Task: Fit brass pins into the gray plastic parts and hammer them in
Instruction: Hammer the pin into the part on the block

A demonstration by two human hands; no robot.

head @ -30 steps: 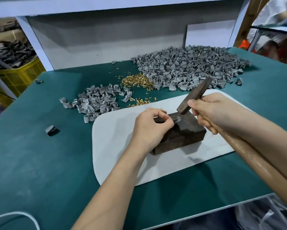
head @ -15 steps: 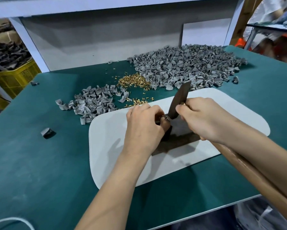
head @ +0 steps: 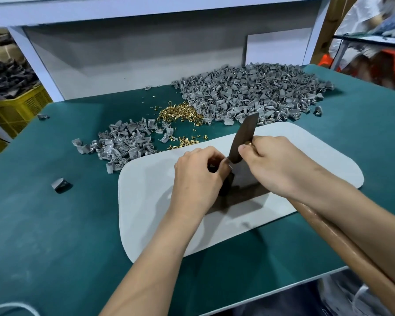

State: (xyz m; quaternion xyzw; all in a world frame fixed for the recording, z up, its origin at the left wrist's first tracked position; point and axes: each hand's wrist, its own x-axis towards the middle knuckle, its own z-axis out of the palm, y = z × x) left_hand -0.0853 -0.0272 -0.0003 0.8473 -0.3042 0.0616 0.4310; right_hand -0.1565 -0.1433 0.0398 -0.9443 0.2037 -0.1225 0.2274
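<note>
at left, a small heap of curved gray plastic parts (head: 123, 142) on the teal surface (head: 55, 224), shiny brass pins (head: 180, 113) just beside, both near for quick picking. mid-frame, left hand (head: 198, 179) curled, apparently pinching 1 gray part, mostly hidden, steady on the dark block (head: 239, 197). right hand (head: 280, 165) clenched round the hammer (head: 244, 137) close under its dark wedge head, likely for short, controlled taps.

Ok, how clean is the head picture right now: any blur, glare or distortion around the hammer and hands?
Head view: even light, soft shadows of the left hand and right hand on the white mat; hammer only slightly soft, faint sheen on its handle; wide-angle bowing at the table edges; far-right background blurred; the gray part in the left fingers is mostly hidden.
</note>
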